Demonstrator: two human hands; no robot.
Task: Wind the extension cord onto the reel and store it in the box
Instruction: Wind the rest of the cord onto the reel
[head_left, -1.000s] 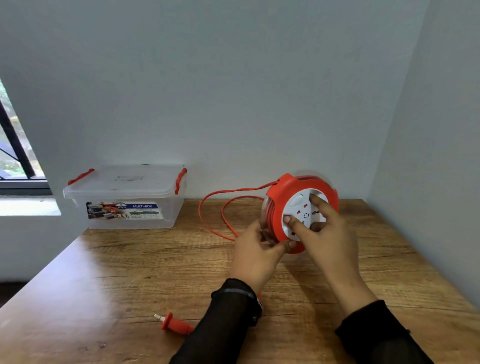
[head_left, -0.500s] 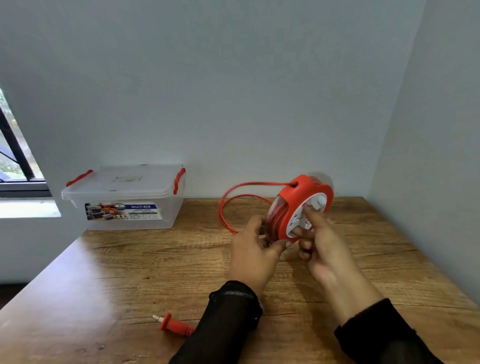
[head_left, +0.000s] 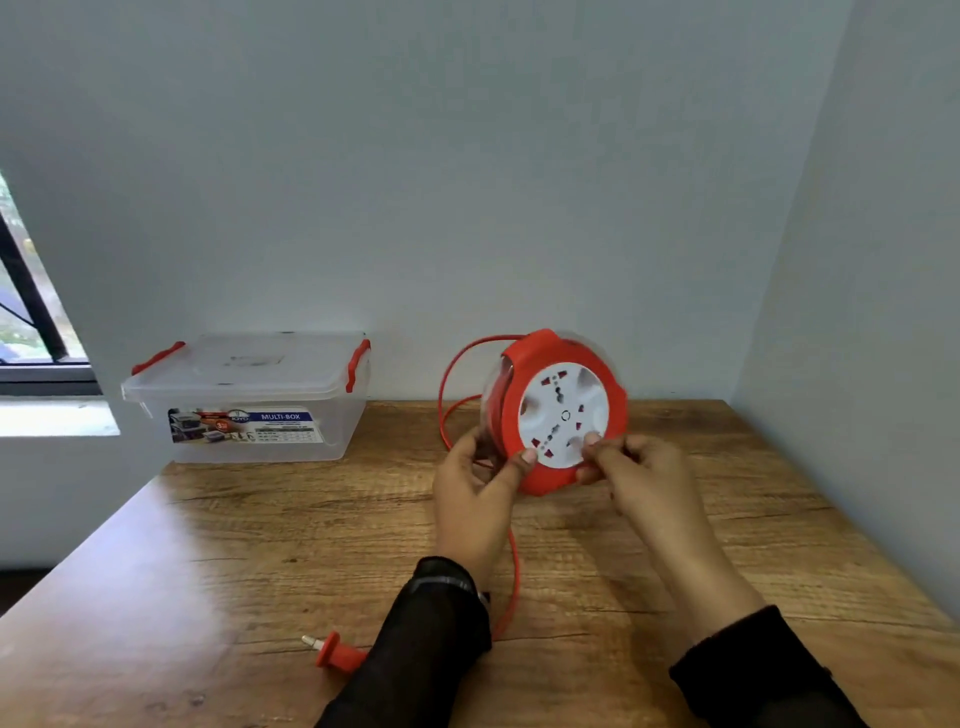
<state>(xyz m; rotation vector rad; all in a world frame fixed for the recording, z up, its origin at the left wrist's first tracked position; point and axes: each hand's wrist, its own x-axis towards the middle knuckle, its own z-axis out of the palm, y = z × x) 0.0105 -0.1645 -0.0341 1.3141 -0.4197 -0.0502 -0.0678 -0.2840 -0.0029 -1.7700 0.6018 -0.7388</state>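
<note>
An orange cord reel (head_left: 558, 405) with a white socket face is held upright above the wooden table (head_left: 260, 545), its face turned toward me. My left hand (head_left: 475, 493) grips its lower left rim, thumb on the front. My right hand (head_left: 639, 473) pinches the white face at its lower right edge. The loose orange cord (head_left: 447, 395) loops out behind the reel on the left and runs down past my left wrist to the orange plug (head_left: 335, 652) lying near the front edge. The clear lidded box (head_left: 249, 400) with orange latches stands at the back left.
Grey walls close the table at the back and on the right. A window (head_left: 31, 322) and its sill lie to the far left, beyond the table's left edge.
The reel's face has swung round to face me and the right hand has shifted to its lower right edge. The cord loop behind has grown smaller. The plug has stayed in place.
</note>
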